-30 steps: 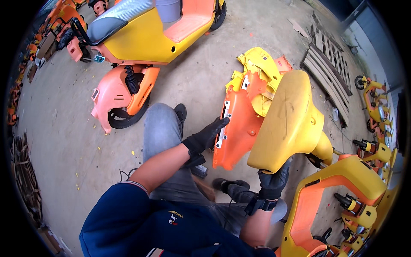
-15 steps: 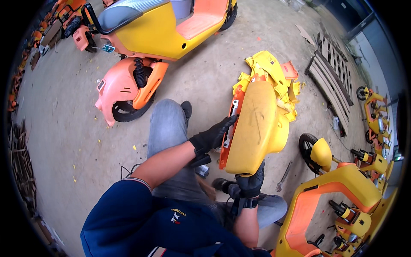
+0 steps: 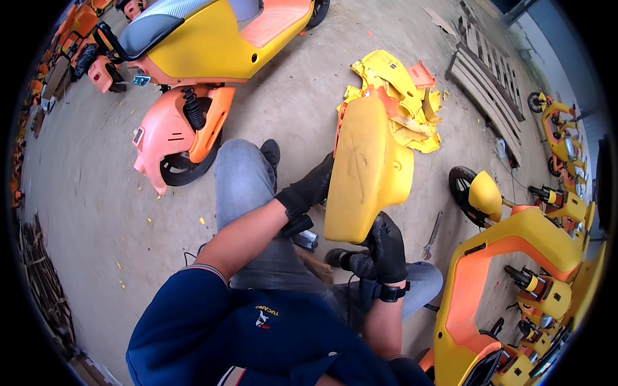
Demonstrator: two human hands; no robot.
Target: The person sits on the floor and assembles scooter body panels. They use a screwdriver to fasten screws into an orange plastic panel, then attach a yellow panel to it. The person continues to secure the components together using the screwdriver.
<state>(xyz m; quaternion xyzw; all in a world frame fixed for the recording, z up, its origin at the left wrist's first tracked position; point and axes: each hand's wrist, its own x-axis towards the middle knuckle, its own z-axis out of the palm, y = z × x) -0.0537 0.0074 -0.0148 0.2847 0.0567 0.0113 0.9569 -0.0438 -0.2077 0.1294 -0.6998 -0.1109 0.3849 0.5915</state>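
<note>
A large scuffed yellow scooter body panel (image 3: 364, 174) with an orange part along its left side is held up in front of me, tilted. My left hand (image 3: 314, 185), in a black glove, grips its left edge, with the fingertips hidden behind it. Also gloved in black, my right hand (image 3: 388, 249) is curled at the panel's lower end, its fingertips partly out of sight. Just beyond the panel lies a heap of broken yellow plastic pieces (image 3: 393, 74), with a pinkish-orange piece (image 3: 421, 75) among them.
An open-end wrench (image 3: 432, 237) lies on the concrete right of my right hand. A silver object (image 3: 306, 240) sits by my leg. A yellow-and-pink scooter (image 3: 212, 45) stands at far left, another scooter body (image 3: 467, 299) at right. Wooden pallets (image 3: 486, 90) lie at far right.
The panel has turned so that less of its orange left side shows. My right hand has shifted right and up at its lower end. My view has moved a little.
</note>
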